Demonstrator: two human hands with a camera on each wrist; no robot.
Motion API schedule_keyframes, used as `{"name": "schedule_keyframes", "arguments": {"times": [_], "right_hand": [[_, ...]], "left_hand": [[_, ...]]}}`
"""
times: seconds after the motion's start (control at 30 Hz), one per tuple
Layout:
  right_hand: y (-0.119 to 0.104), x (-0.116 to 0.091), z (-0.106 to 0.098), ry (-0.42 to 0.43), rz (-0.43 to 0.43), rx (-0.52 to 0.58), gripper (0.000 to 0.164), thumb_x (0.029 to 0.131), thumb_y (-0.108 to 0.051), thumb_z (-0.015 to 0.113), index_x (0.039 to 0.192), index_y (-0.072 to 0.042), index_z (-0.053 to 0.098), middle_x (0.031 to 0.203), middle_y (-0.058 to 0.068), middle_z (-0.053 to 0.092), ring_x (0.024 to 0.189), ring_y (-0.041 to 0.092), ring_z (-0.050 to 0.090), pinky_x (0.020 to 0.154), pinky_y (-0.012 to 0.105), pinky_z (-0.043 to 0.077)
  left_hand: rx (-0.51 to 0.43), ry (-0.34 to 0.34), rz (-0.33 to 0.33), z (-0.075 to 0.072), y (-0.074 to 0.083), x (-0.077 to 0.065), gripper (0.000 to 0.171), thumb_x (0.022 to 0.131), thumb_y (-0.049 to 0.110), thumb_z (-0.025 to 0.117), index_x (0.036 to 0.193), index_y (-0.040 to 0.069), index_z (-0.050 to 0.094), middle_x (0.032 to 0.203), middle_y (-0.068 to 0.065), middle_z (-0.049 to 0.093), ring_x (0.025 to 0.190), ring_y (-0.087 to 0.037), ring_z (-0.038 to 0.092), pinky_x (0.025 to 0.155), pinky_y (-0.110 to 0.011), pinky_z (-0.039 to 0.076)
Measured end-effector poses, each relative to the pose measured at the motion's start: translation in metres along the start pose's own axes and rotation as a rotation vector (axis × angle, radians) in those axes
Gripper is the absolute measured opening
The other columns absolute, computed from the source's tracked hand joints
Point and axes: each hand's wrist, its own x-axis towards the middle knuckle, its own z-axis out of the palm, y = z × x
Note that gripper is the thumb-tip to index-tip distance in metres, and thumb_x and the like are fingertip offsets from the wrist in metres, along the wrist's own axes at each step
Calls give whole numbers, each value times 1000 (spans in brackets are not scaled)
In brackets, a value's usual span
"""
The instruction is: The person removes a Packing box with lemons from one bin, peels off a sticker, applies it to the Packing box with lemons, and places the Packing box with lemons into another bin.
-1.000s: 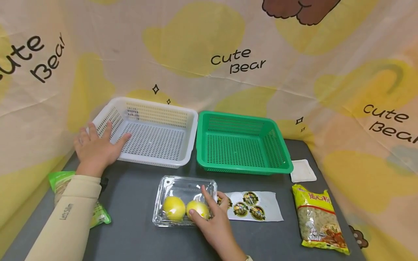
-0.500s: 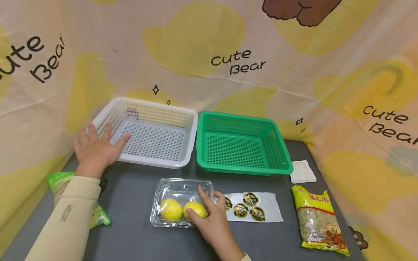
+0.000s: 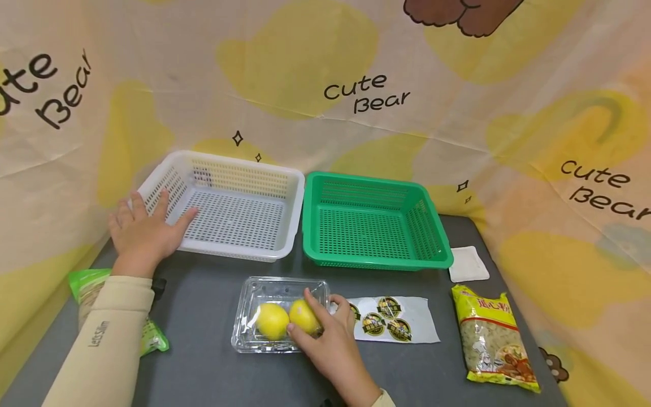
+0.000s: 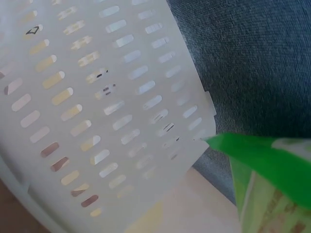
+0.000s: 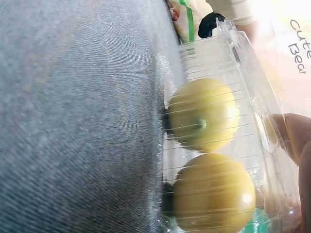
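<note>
My left hand [image 3: 144,233] rests over the left front corner of the white plastic basket [image 3: 290,226], fingers spread and thumb pointing over its inside. In the left wrist view the perforated basket wall [image 4: 121,107] fills much of the picture. With my right hand [image 3: 333,342] I hold the right side of a clear plastic clamshell box [image 3: 249,294], its index finger stretched over the lid. Inside the box lie two round yellow fruits, one at the left [image 3: 272,321] and one nearer my fingers [image 3: 303,315]. Both fruits touch or nearly touch each other.
A green basket [image 3: 378,264] stands beside the white one. Right of the box lies a sticker sheet [image 3: 422,319]. A yellow food packet [image 3: 495,339] and a white square pad [image 3: 468,264] lie at the right. A green packet [image 3: 155,338] is partly under my left forearm.
The clamshell box has shifted slightly left under my right hand. The two fruits have rolled a little back and to the right inside it. My left hand stays on the white basket.
</note>
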Motion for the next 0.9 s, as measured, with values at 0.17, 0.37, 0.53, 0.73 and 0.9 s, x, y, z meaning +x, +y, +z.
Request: {"name": "schedule_keyframes", "arguments": {"times": [0.17, 0.37, 0.53, 0.73, 0.9], "right_hand": [[0, 2, -1, 18, -40, -73, 61, 92, -57, 77, 148, -37, 64, 165, 17, 29, 142, 46, 29, 100, 68, 42], [1, 5, -25, 33, -126, -49, 42, 108, -48, 55, 142, -29, 71, 166, 12, 32, 148, 45, 23, 107, 75, 21], [28, 6, -71, 174, -88, -36, 32, 106, -29, 65, 135, -20, 75, 140, 12, 56, 130, 40, 44, 103, 64, 33], [87, 10, -119, 250, 133, -104, 33, 105, -22, 67, 132, -5, 73, 111, 15, 66, 97, 31, 62, 82, 47, 50], [124, 14, -125, 175, 206, -56, 36, 106, -26, 66, 132, -1, 72, 110, 13, 70, 99, 28, 66, 82, 43, 53]], "left_hand": [[-11, 3, 3, 0, 0, 1, 105, 96, 86, 18, 170, 14, -2, 163, -36, -25, 148, -65, -21, 113, -78, -12], [-18, 6, 3, -1, 0, 1, 104, 97, 85, 18, 170, 14, -2, 164, -37, -25, 148, -65, -20, 113, -79, -13], [-31, -1, 10, 0, 3, 0, 104, 97, 85, 19, 170, 13, -1, 163, -37, -25, 148, -65, -22, 112, -79, -14], [-46, 15, 28, 1, 1, -1, 102, 98, 83, 19, 170, 12, 1, 163, -39, -23, 148, -65, -21, 112, -80, -13], [-72, 34, 49, -1, -7, 1, 97, 102, 78, 17, 170, 11, 1, 162, -42, -21, 148, -66, -19, 111, -80, -12]]}}
